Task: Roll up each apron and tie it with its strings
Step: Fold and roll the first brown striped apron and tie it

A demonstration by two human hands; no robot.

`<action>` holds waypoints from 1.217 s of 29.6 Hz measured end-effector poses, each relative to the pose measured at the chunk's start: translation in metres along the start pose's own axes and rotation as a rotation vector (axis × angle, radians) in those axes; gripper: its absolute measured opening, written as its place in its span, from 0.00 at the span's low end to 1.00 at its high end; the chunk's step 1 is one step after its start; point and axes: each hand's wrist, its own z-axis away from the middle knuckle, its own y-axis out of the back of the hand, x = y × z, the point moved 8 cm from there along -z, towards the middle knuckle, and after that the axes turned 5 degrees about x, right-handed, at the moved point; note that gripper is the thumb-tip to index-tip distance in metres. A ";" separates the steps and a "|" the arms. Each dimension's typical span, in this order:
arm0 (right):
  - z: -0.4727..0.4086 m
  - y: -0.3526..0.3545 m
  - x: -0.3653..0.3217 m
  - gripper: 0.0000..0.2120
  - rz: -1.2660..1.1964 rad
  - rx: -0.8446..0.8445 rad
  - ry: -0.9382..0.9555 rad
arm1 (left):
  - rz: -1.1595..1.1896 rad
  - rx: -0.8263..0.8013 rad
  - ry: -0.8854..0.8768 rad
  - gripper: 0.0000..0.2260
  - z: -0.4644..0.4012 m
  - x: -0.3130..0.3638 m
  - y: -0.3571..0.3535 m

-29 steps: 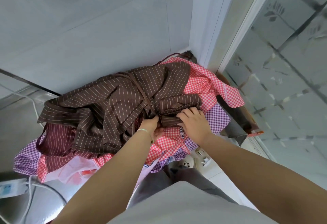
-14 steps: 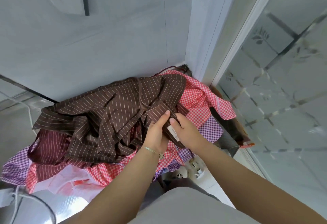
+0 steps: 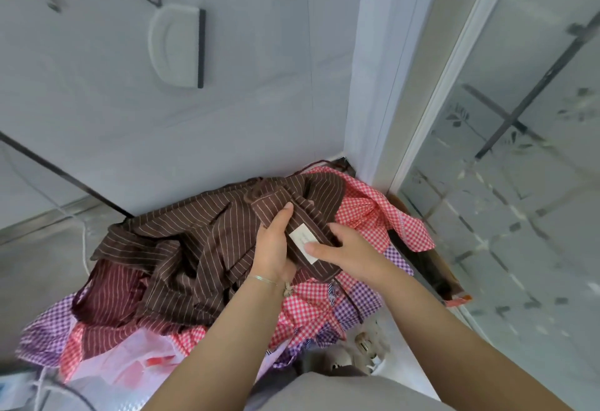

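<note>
A brown pinstriped apron (image 3: 194,248) lies crumpled on top of a heap of aprons in the corner. My left hand (image 3: 274,245) grips a folded band of that apron from the left, thumb up along the cloth. My right hand (image 3: 344,248) holds the same band from the right, its thumb pressed on a white label (image 3: 300,240) sewn to it. The band is lifted a little above the heap. A thin brown string (image 3: 352,305) trails down from it over the checked cloth.
Under the brown apron lie red-checked (image 3: 367,212), purple-checked (image 3: 45,329) and maroon striped (image 3: 107,293) aprons. A grey wall stands behind, a frosted glass door (image 3: 519,183) to the right. A white dustpan (image 3: 177,45) hangs on the wall. Cables run at lower left.
Both hands have lifted the folded band off the heap and turned it, so its white label now faces up. The camera has tilted upward.
</note>
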 end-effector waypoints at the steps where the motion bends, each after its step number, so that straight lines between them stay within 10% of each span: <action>1: 0.003 -0.002 -0.006 0.20 -0.007 -0.010 0.012 | 0.024 0.002 -0.024 0.17 0.003 0.006 -0.002; 8: 0.013 -0.006 -0.029 0.11 -0.001 0.158 0.123 | 0.138 0.089 -0.162 0.14 0.017 0.041 -0.004; 18: 0.018 -0.025 -0.029 0.18 -0.433 0.241 0.023 | -0.104 -0.251 -0.036 0.30 0.055 0.025 -0.040; 24: 0.014 -0.020 -0.042 0.19 0.134 0.163 0.097 | -0.315 -0.219 -0.073 0.19 0.055 0.029 -0.029; 27: 0.011 -0.008 -0.044 0.14 0.406 0.253 0.107 | -0.693 -0.002 -0.257 0.24 0.044 0.048 -0.012; 32: 0.013 0.004 -0.071 0.24 -0.148 0.328 0.147 | -1.538 0.172 -0.770 0.27 0.067 0.073 -0.017; 36: 0.019 0.016 -0.084 0.16 -0.205 0.420 0.197 | -1.496 0.005 -0.792 0.36 0.080 0.066 -0.027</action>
